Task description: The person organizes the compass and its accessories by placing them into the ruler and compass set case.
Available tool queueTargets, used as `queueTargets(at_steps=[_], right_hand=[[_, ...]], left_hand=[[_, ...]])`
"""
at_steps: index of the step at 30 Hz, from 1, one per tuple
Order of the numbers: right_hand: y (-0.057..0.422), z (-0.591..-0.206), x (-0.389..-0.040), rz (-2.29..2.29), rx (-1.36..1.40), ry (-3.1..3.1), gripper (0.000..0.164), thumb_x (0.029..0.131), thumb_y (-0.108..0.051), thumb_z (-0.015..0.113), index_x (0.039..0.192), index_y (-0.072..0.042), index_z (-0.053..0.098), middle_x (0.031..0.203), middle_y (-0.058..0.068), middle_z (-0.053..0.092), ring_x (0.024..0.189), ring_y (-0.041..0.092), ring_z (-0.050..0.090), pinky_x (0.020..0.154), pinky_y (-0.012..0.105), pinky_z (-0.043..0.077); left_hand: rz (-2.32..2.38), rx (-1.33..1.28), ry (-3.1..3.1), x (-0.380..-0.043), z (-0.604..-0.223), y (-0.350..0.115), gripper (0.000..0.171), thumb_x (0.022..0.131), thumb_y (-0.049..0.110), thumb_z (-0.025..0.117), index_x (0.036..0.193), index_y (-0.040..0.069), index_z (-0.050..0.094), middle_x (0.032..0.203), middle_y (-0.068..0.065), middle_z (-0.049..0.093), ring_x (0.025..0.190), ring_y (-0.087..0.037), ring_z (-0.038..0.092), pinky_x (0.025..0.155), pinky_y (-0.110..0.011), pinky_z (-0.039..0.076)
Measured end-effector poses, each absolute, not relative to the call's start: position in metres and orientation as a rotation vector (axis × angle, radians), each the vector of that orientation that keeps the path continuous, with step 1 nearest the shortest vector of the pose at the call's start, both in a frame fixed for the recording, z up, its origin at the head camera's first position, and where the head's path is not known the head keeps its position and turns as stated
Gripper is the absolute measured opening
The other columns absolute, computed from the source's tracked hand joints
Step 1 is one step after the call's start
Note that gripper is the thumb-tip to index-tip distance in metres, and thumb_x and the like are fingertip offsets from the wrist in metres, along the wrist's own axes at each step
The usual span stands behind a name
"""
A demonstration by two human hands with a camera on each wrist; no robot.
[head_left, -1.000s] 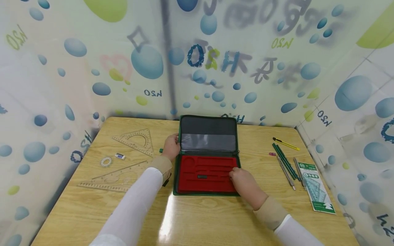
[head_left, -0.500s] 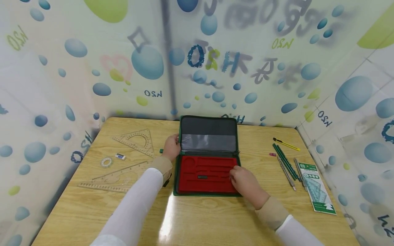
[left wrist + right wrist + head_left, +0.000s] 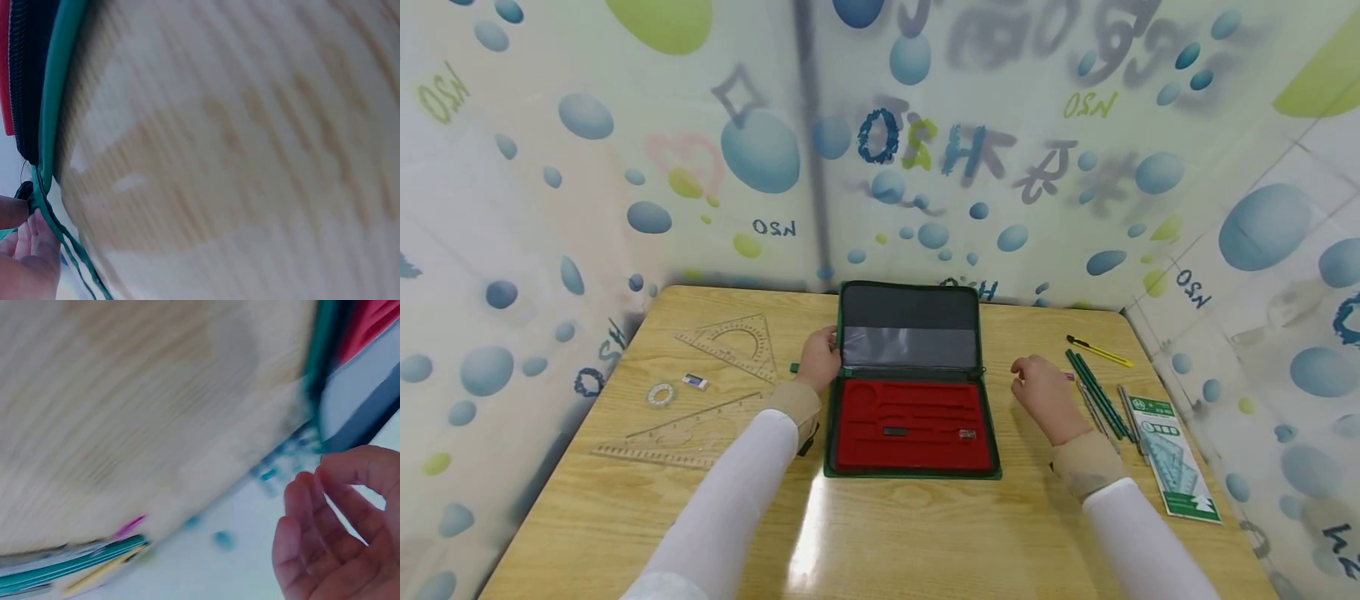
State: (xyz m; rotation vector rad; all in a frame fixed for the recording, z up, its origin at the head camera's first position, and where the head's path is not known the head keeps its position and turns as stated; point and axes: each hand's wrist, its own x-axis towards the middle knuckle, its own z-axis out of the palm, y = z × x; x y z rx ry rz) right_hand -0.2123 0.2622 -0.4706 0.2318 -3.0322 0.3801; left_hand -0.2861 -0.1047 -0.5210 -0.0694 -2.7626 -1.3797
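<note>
An open zip case (image 3: pixel 912 473) with a green edge and a red moulded tray (image 3: pixel 865 454) lies mid-table, its dark lid (image 3: pixel 910 306) raised at the back. My left hand (image 3: pixel 818 360) grips the case's left edge near the hinge; in the left wrist view thumb and fingers pinch the green border (image 3: pixel 42 203). A small dark piece (image 3: pixel 893 432) sits in a slot of the tray. Right of it lies a small shiny piece (image 3: pixel 967 434), too small to identify. My right hand (image 3: pixel 1047 398) hovers between the case and the pencils, fingers loosely bent, holding nothing.
To the right lie green pencils (image 3: pixel 1097 396), a yellow utility knife (image 3: pixel 1099 351), a small pink piece (image 3: pixel 1069 377), metal compass-like tools and a set-square packet (image 3: pixel 1172 458). On the left are clear set squares (image 3: pixel 733 343), an eraser (image 3: pixel 695 381) and a clear ring (image 3: pixel 661 394).
My right hand has left the tray's right side and moved right and back, off the case. The small shiny piece now shows in the tray. My left hand has stayed put.
</note>
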Motion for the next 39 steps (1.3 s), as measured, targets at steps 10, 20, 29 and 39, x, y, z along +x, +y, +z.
queueTargets(at_steps=[10, 20, 29, 39], right_hand=[[0.330, -0.497, -0.247, 0.291, -0.021, -3.112, 0.023, 0.087, 0.003, 0.042, 0.107, 0.011, 0.052, 0.106, 0.034, 0.046, 0.099, 0.052, 0.046, 0.073, 0.060, 0.045], [0.336, -0.504, -0.261, 0.090, -0.009, -3.197, 0.023, 0.089, 0.005, 0.041, 0.102, 0.016, 0.056, 0.100, 0.036, 0.052, 0.093, 0.050, 0.053, 0.071, 0.059, 0.048], [0.334, -0.499, -0.268, -0.057, -0.051, -3.236, 0.019, 0.087, 0.003, 0.047, 0.089, 0.009, 0.065, 0.084, 0.028, 0.061, 0.077, 0.042, 0.060, 0.060, 0.054, 0.050], [0.335, -0.503, -0.267, -0.108, -0.042, -3.219, 0.018, 0.087, 0.002, 0.048, 0.086, 0.005, 0.066, 0.077, 0.022, 0.062, 0.071, 0.039, 0.061, 0.060, 0.055, 0.049]], left_hand=[[-1.389, -0.087, -2.729, -0.287, -0.523, -0.105, 0.043, 0.083, -0.011, 0.048, 0.126, -0.008, 0.051, 0.101, -0.023, 0.058, 0.094, -0.032, 0.057, 0.083, -0.041, 0.048], [-1.368, -0.087, -2.734, -0.288, -0.524, -0.105, 0.043, 0.082, -0.011, 0.048, 0.125, -0.009, 0.052, 0.099, -0.023, 0.059, 0.092, -0.032, 0.057, 0.082, -0.041, 0.048], [-1.363, -0.084, -2.753, -0.287, -0.522, -0.104, 0.043, 0.084, -0.011, 0.048, 0.127, -0.009, 0.050, 0.102, -0.023, 0.058, 0.094, -0.031, 0.056, 0.083, -0.041, 0.048], [-1.406, -0.124, -2.703, -0.299, -0.539, -0.110, 0.043, 0.081, -0.010, 0.051, 0.123, -0.007, 0.054, 0.096, -0.019, 0.060, 0.088, -0.028, 0.058, 0.078, -0.036, 0.049]])
